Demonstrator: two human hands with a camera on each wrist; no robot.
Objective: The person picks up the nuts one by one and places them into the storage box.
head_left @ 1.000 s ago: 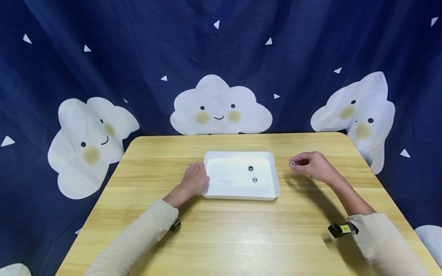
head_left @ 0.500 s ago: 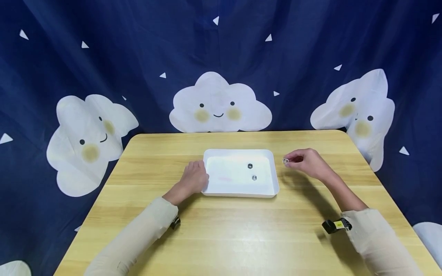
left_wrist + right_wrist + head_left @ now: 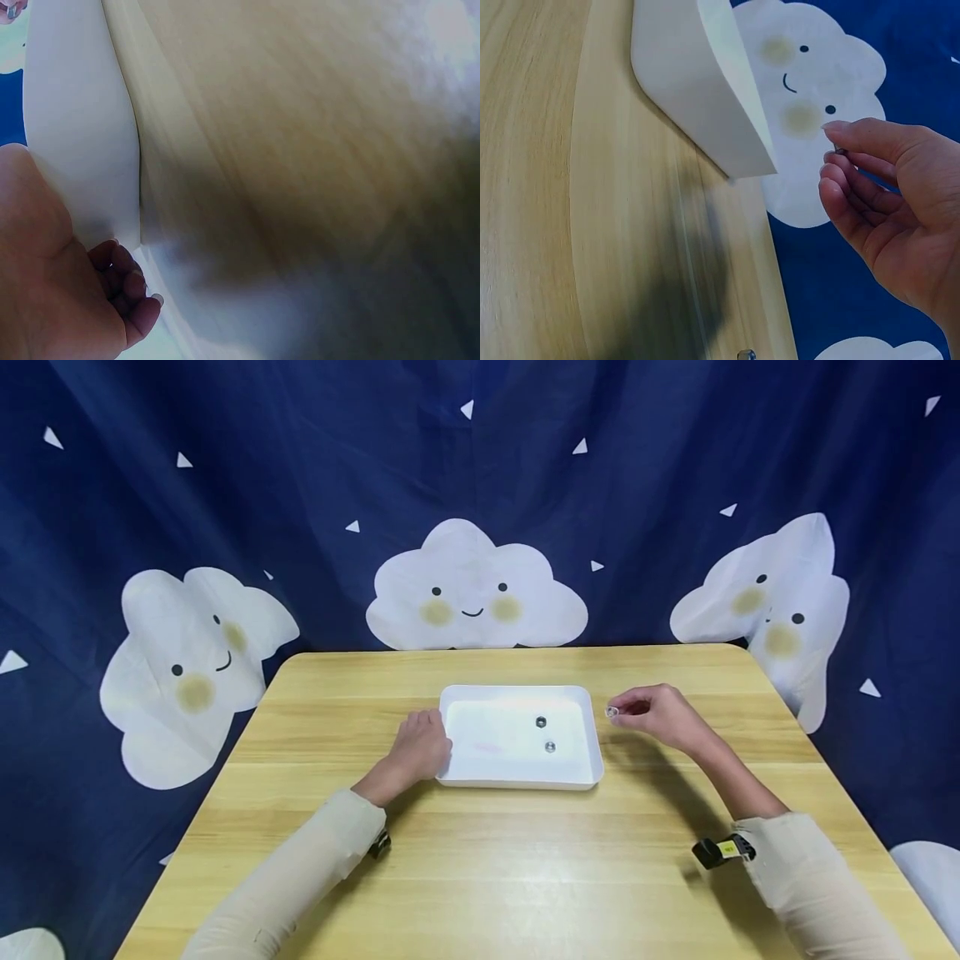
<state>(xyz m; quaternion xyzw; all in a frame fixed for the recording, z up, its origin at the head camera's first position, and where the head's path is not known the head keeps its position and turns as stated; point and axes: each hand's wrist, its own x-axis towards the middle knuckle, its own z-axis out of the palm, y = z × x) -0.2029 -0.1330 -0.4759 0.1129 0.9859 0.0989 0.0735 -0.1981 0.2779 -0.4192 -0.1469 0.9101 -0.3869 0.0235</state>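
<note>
At the left side of a shallow white tray (image 3: pixel 517 778), my left hand (image 3: pixel 422 745) grips the rim, fingers curled in at the tray's wall (image 3: pixel 86 97). My right hand (image 3: pixel 660 714) pinches a small silver nut (image 3: pixel 612 712) between thumb and fingertips, just off the tray's right edge and raised over the table. In the right wrist view only a sliver of this nut (image 3: pixel 840 151) shows between the fingers. Two nuts lie in the right half of the tray: a dark nut (image 3: pixel 541 722) and, nearer, a silver nut (image 3: pixel 550 747).
Another nut (image 3: pixel 746 355) shows at the bottom edge of the right wrist view, on the table; the right hand hides it from the head view. The wooden table (image 3: pixel 487 868) ends at a dark blue curtain (image 3: pixel 315 460) printed with white clouds.
My right hand has moved left with the pinched nut, from some way right of the tray to close by its right edge. The left hand and the nuts in the tray stay put.
</note>
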